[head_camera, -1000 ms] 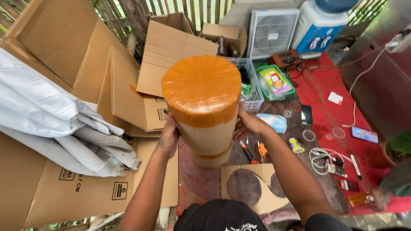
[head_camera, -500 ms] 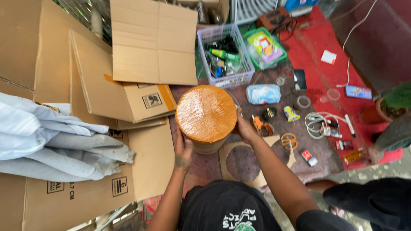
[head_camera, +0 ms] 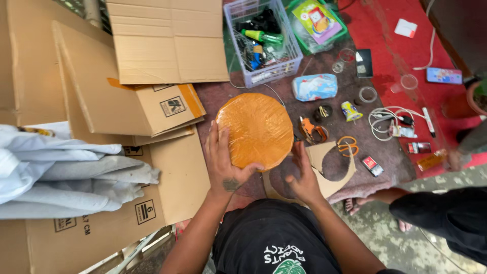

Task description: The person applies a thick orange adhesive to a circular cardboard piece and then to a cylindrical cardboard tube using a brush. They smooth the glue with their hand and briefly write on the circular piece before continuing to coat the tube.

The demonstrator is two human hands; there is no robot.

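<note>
A round cylinder (head_camera: 258, 129) with an orange tape-wrapped top stands on the brown mat just in front of me. My left hand (head_camera: 223, 162) grips its left side, thumb lying over the top edge. At the lower right edge is my right hand (head_camera: 304, 175), fingers apart and holding nothing, over a cardboard piece (head_camera: 335, 170) with a round hole cut out. The cylinder's body is hidden under its top.
Flattened cardboard boxes (head_camera: 167, 40) lie to the left with folded white sheets (head_camera: 61, 172) on them. Beyond the cylinder are a grey basket (head_camera: 269, 76), a blue packet (head_camera: 314, 87), an orange cutter (head_camera: 310, 129), orange scissors (head_camera: 346, 144), a white cable (head_camera: 385, 119). Another person's leg (head_camera: 436, 213) is at right.
The cylinder has come down from chest height to the mat. My right hand has come off its side and opened; the left still holds it.
</note>
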